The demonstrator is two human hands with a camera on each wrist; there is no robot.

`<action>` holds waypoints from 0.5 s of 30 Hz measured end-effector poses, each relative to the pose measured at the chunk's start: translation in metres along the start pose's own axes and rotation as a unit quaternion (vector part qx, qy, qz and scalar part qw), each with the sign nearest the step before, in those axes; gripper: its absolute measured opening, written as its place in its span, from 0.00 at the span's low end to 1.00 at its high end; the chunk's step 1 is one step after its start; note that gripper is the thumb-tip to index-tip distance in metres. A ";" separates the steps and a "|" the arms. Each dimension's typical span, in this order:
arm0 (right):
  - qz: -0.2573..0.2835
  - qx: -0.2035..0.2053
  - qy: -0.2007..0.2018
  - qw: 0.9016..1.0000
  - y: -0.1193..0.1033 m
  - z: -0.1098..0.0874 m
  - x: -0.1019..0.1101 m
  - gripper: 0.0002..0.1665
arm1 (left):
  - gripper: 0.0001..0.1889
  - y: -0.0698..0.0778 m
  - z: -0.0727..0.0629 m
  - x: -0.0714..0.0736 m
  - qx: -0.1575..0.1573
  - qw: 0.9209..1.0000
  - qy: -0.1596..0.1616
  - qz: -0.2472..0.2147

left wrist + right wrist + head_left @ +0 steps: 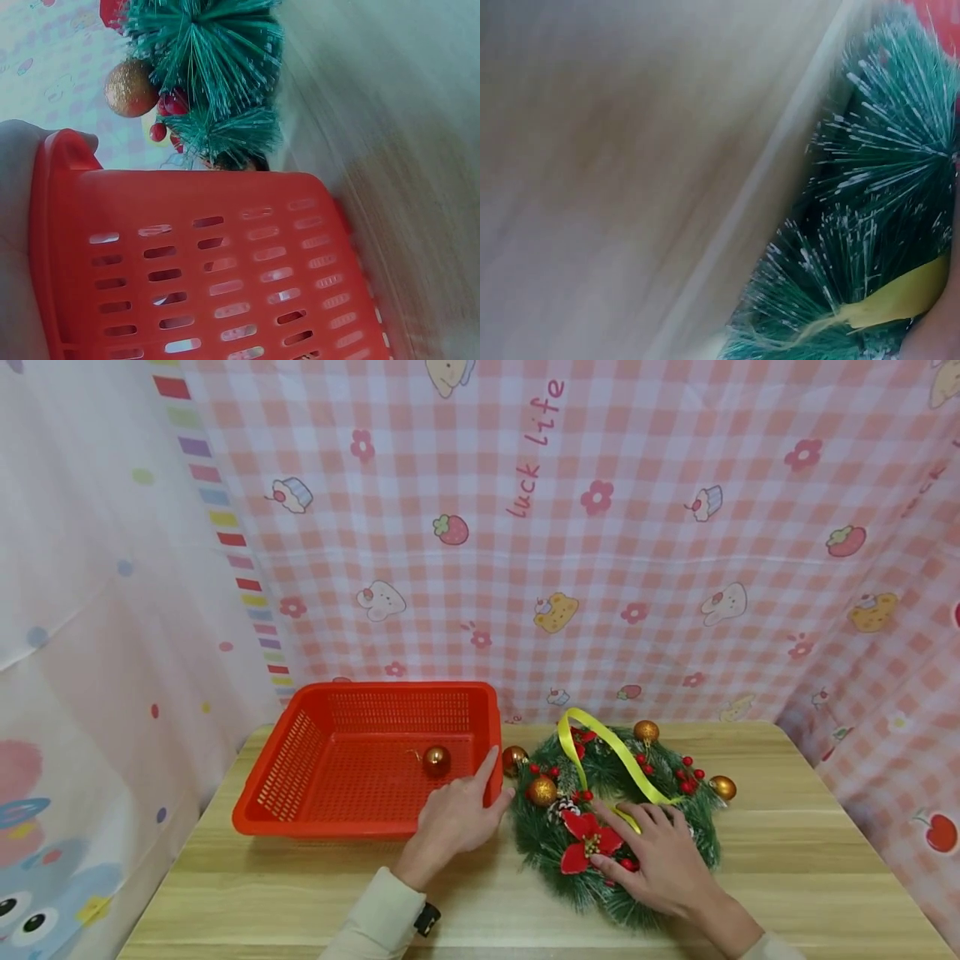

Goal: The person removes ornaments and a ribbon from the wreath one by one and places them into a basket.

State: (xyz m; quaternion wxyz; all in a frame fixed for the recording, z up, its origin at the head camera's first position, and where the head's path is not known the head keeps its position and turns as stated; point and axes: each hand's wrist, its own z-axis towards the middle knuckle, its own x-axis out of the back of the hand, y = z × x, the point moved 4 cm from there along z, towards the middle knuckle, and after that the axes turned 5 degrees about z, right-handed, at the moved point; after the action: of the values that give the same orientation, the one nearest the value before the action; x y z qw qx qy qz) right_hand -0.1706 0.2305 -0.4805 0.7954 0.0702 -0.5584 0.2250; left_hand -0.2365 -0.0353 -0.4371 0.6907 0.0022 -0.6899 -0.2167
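Observation:
My left hand (461,814) holds the front right rim of a red plastic basket (281,793), index finger straight along the rim and thumb outside; its other fingers are hidden. The left wrist view shows this hand (19,225) against the slotted basket (187,217). On the right lies a green Christmas wreath (547,860) with a red poinsettia (577,856), berries, a pinecone and gold balls. The right hand (663,860) grips the wreath's front right part, thumb beside the poinsettia. A yellow ribbon (600,731) arches above the wreath and passes under its fingers.
A shiny copper-coloured ball (437,761) lies inside the basket. Another ball (514,758) sits between basket and wreath. Everything stands on a wood-grain table (795,860). A pink checked cloth (525,577) hangs behind it, with more cloth at both sides.

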 end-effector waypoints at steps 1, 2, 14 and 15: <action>0.003 0.005 0.000 1.000 0.002 0.000 0.001 0.39 | 0.37 0.000 0.000 0.000 0.002 1.000 -0.003 -0.003; 0.004 0.010 0.000 1.000 0.003 0.000 0.001 0.40 | 0.37 0.000 0.000 0.000 0.003 1.000 -0.006 -0.007; 0.008 0.029 0.005 1.000 0.006 -0.001 0.002 0.38 | 0.28 0.023 0.001 0.012 -0.069 0.991 0.110 -0.036; 0.007 0.028 0.004 1.000 0.006 -0.001 0.002 0.38 | 0.26 0.028 0.001 0.013 -0.086 0.988 0.122 -0.045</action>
State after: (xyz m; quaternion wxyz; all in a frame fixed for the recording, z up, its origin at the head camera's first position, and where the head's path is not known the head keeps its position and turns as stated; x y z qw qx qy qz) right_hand -0.1723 0.2369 -0.4796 0.7939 0.0876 -0.5488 0.2468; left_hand -0.2292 -0.0134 -0.4160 0.7568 0.0005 -0.5783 -0.3046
